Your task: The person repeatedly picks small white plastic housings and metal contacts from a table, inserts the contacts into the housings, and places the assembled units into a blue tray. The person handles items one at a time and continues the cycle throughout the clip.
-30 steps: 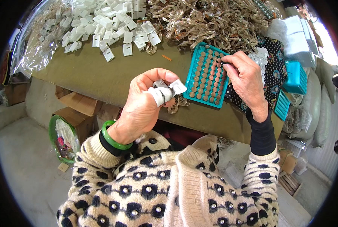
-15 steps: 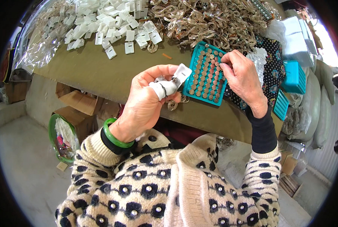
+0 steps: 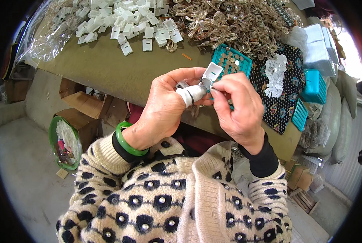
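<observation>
My left hand (image 3: 160,105) grips a small white plastic battery case (image 3: 213,71) with its flap standing up. White wrapping (image 3: 187,96) with a dark band covers a digit of this hand. Close against the case, my right hand (image 3: 242,111) is closed in a pinch, with a tiny button cell barely showing at the fingertips. Behind the hands lies a teal tray (image 3: 247,67) holding rows of button cells (image 3: 231,60). My right hand hides its nearer part.
White cases (image 3: 136,20) lie heaped at the far left, beside a tangle of clear coiled wires (image 3: 233,24). On a dark patterned cloth (image 3: 284,109) sit white flat pieces (image 3: 275,77). Teal trays (image 3: 314,87) are stacked at right. A green-rimmed basket (image 3: 53,137) stands below left.
My right hand has moved left and nearer from the tray to the case in my left hand. The left hand has shifted slightly right, still gripping the case.
</observation>
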The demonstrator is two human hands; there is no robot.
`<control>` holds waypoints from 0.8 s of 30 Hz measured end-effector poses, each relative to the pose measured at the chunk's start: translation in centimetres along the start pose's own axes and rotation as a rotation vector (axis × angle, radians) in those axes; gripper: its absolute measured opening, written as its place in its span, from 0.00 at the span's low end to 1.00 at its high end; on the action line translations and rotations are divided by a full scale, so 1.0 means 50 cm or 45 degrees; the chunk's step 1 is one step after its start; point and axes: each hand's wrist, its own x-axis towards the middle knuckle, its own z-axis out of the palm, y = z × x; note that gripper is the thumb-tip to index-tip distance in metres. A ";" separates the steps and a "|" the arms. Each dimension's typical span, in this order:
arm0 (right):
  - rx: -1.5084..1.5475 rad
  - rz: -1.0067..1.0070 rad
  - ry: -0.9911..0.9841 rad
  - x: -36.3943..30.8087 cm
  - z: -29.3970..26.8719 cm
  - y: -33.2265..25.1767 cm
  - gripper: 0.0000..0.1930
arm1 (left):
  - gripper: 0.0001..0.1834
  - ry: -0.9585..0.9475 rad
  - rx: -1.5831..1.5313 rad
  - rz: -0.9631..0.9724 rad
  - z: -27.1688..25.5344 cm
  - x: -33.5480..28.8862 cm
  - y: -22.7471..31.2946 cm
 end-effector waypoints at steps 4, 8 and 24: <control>-0.200 -0.072 -0.025 0.003 0.017 0.003 0.12 | 0.19 -0.026 0.039 0.000 -0.002 -0.008 0.005; -0.357 -0.068 -0.091 0.002 0.013 -0.007 0.11 | 0.18 -0.004 -0.011 -0.015 -0.004 -0.007 -0.001; -0.010 0.173 0.023 0.000 0.018 -0.019 0.10 | 0.20 -0.065 0.079 -0.002 -0.019 -0.014 0.010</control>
